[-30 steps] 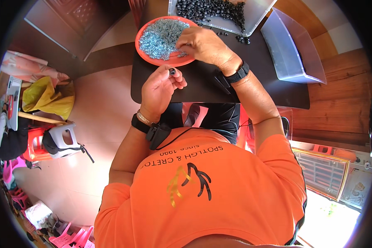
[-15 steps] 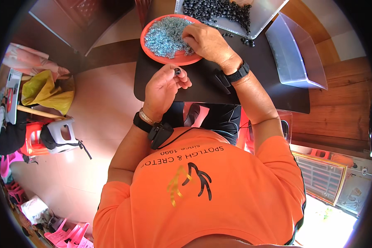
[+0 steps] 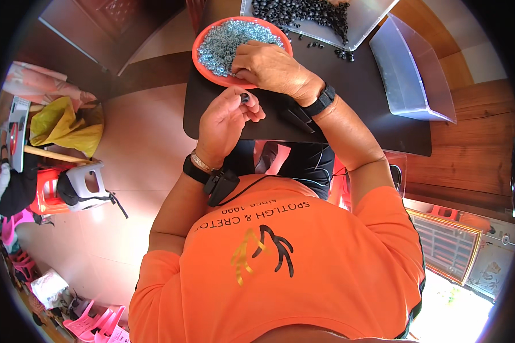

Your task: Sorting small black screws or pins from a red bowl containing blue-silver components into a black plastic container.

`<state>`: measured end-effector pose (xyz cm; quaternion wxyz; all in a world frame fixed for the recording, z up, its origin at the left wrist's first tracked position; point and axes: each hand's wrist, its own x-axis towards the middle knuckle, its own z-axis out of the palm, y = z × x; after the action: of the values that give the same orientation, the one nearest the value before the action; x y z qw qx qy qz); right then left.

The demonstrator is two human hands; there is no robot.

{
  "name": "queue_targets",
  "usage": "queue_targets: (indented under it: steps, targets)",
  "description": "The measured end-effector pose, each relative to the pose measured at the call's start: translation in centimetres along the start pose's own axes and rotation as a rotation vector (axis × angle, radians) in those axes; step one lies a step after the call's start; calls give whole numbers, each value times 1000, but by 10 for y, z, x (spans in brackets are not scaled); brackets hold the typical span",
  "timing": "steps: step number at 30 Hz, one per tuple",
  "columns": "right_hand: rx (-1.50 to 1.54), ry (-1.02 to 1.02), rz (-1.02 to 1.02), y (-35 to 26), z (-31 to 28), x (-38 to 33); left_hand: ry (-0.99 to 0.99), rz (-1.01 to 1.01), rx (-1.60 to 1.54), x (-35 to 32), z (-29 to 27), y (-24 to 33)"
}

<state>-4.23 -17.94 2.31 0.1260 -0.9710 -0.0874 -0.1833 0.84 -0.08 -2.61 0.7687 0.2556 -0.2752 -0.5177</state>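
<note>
My left hand (image 3: 222,121) is raised just in front of the table's near edge, palm turned up and fingers curled. Between its thumb and fingers sits a small black ring-like part (image 3: 245,98). My right hand (image 3: 267,67) reaches over a round red-orange plate (image 3: 207,75) heaped with small shiny bluish metal pieces (image 3: 226,46). Its fingers are bent together and touch the heap near the plate's near side. Whatever the right fingertips pinch is hidden by the hand.
Beyond the plate, a clear plastic bin (image 3: 367,23) holds many black parts (image 3: 303,16); several loose ones lie beside it on the dark table (image 3: 360,94). A translucent bin (image 3: 409,74) stands at the right. A black object (image 3: 297,118) lies under my right wrist.
My right hand has moved left and nearer, lower into the metal pieces on the plate. My left hand stays in place with the black part.
</note>
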Motion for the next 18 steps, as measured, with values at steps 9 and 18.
queue_targets:
  steps: [9, 18]
  targets:
    - [27, 136, 116, 5, -13, -7, -19, 0, 17, -1, 0, 2]
    - [879, 75, 392, 14, -11, -9, -21, -22, 28, 0, 3, 4]
